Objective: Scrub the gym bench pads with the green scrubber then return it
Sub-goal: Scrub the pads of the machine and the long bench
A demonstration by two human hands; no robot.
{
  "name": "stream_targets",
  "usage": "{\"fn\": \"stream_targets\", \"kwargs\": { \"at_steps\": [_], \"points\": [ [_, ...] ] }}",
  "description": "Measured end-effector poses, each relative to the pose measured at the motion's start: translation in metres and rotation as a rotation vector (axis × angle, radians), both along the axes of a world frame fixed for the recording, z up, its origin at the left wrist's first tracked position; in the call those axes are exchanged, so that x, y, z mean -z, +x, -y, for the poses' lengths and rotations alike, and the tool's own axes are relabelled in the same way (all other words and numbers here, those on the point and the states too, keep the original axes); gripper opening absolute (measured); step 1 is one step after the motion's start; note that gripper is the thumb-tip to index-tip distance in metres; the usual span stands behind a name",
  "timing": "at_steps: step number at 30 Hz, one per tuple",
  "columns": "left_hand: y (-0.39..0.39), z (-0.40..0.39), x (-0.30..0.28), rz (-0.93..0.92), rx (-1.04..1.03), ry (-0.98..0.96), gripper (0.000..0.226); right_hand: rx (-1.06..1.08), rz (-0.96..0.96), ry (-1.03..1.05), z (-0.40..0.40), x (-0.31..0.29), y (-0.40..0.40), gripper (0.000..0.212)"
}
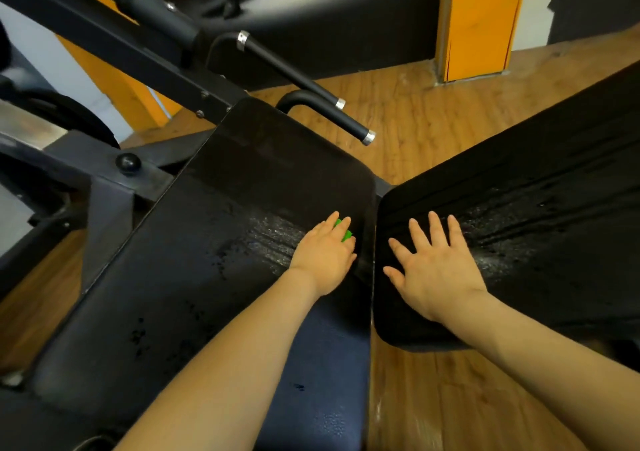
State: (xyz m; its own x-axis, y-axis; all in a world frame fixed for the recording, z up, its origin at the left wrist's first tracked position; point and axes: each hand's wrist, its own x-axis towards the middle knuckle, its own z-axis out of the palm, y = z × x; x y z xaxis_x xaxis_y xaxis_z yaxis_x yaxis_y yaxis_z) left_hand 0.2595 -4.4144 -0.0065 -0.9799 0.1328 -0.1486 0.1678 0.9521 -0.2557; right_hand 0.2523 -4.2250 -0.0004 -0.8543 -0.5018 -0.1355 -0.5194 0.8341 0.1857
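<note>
I find the scrubbing step in hand: my left hand (pixel 323 260) lies over the scrubber (pixel 343 231) on the left pad (pixel 207 243), close to that pad's right edge, with only a green corner showing past the fingers. The fingers lie fairly straight on top of it and press it down; whether the thumb curls round it I cannot tell. My right hand (pixel 437 265) rests flat on the right pad (pixel 519 208), fingers spread and holding nothing (I judge it a brace, not a working hand). Both pads show wet, foamy streaks beside the hands, while the nearer and farther parts of the left pad carry only scattered droplets, so I judge the scrubbing well short of complete. The next move calls for firm strokes along the left pad away from the narrow gap between the pads, keeping the scrubber flat so it does not slip out on the wet vinyl or drop into that gap. The return spot for the scrubber is not in view. Around the work: two black handles (pixel 311 87) with chrome ends reach over the far end of the left pad and would hinder a long stroke there; the black frame (pixel 104 52) runs along the left with a round knob (pixel 128 163); a wooden floor (pixel 450 121) lies beneath, and an orange pillar (pixel 478 21) stands beyond.
</note>
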Motion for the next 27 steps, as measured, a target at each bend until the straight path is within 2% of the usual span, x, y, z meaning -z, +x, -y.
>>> {"fn": "stream_targets", "kwargs": {
  "at_steps": [10, 15, 19, 23, 27],
  "points": [
    [0.005, 0.006, -0.008, 0.023, -0.089, -0.199, 0.049, -0.008, 0.005, 0.058, -0.001, 0.0, -0.001, 0.065],
    [0.015, 0.038, -0.037, -0.026, -0.161, -0.242, 0.047, -0.01, 0.003, 0.058, -0.001, 0.0, -0.001, 0.064],
    [0.025, 0.054, -0.054, -0.051, -0.206, -0.237, 0.046, -0.004, 0.002, 0.056, -0.001, -0.001, 0.0, 0.064],
    [0.021, 0.054, -0.037, -0.023, -0.091, -0.233, 0.049, -0.007, -0.005, 0.055, 0.0, 0.0, 0.0, 0.064],
    [0.009, 0.034, -0.02, -0.024, -0.066, -0.138, 0.046, -0.009, -0.015, 0.039, 0.0, 0.001, 0.0, 0.064]
  ]
}}
